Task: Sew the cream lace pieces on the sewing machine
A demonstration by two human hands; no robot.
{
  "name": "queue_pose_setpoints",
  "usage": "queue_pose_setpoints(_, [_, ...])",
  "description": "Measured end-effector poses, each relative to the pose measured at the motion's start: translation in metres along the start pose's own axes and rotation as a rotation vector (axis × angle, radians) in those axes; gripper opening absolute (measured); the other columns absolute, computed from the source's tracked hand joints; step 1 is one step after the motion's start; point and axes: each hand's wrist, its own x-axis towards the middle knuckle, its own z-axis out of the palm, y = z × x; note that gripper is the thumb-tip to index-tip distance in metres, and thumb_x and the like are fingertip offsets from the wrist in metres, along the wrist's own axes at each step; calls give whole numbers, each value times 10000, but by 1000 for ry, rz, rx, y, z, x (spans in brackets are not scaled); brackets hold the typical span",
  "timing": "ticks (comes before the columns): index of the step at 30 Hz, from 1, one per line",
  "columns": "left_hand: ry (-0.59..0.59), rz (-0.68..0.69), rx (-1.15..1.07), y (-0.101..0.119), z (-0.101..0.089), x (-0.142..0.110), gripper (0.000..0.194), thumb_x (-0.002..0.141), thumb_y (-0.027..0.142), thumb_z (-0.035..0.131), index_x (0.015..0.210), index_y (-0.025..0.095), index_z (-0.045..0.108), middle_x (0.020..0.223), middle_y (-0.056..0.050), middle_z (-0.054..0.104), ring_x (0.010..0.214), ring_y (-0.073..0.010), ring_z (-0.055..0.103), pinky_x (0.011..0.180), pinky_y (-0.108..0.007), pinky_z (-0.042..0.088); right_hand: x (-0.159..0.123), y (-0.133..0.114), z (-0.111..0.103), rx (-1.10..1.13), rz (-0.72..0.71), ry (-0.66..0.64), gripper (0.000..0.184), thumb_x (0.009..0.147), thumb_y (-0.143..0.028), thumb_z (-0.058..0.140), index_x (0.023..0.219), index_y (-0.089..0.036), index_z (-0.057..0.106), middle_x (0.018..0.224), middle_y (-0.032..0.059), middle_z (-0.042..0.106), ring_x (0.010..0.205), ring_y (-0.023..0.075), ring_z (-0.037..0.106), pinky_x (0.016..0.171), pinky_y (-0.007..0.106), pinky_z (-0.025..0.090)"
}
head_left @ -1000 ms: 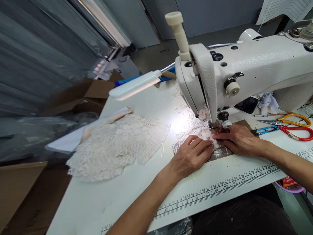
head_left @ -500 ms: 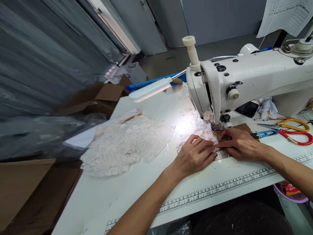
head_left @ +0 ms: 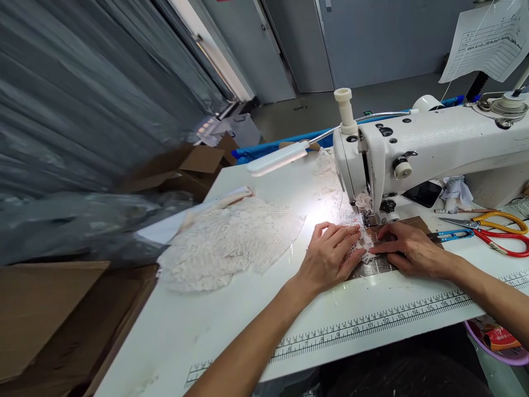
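Note:
White lace fabric [head_left: 364,240] with small coloured spots lies under the presser foot [head_left: 372,219] of a white sewing machine [head_left: 430,143]. My left hand [head_left: 330,255] rests on it left of the foot, fingers stretched out flat and thumb apart. In front of the foot, my right hand [head_left: 409,249] holds the lace's right edge at its fingertips, the other fingers bent. Exactly how those fingertips grip is too small to tell. Beneath the hands is a brown and metallic plate [head_left: 374,267]. A gathered pale fabric piece [head_left: 362,202] sits beside the needle area.
More white lace [head_left: 231,242] lies spread on the table at left. Thread snips [head_left: 454,235] and red-and-yellow-handled scissors [head_left: 500,234] lie at right. A lamp [head_left: 279,158] reaches over the table. A printed ruler [head_left: 372,325] runs along the front edge; cardboard boxes [head_left: 49,314] stand left.
The camera view has shifted, so the scene sits lower and further right. My left thumb has spread from the fingers, and more of the lace shows between my hands.

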Motion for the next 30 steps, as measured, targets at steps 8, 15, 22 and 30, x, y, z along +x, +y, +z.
queue_pose_setpoints(8, [-149, -34, -12, -6, 4, -7, 321, 1014, 332, 407, 1253, 156, 530, 1269, -134, 645, 1102, -266, 605, 888, -461, 380, -1, 0, 1, 30, 0, 9, 374, 850, -109, 504, 1112, -243, 735, 1081, 90, 598, 996, 202, 554, 868, 373, 482])
queue_pose_setpoints(15, [-202, -33, 38, -4, 3, -6, 368, 1022, 364, 377, 1294, 144, 494, 1335, -171, 589, 1126, -287, 586, 851, -447, 379, 0, 1, 1, 24, 8, -3, 375, 862, -117, 505, 1127, -262, 727, 1103, 75, 595, 1013, 194, 548, 891, 364, 476])
queue_pose_setpoints(22, [-107, 9, 59, -1, 2, -4, 269, 990, 312, 468, 1168, 142, 577, 1154, -128, 692, 917, -238, 632, 781, -405, 385, -1, -2, 1, 0, -20, 35, 378, 852, -91, 512, 1120, -246, 729, 1074, 89, 601, 979, 200, 552, 864, 370, 496])
queue_pose_setpoints(30, [-159, 19, 96, 0, 2, -3, 294, 1004, 349, 441, 1155, 146, 592, 1177, -112, 693, 916, -238, 623, 759, -399, 387, -1, -1, 2, -51, -32, 35, 333, 879, -126, 519, 1110, -246, 727, 1088, 95, 594, 1005, 213, 552, 864, 378, 505])
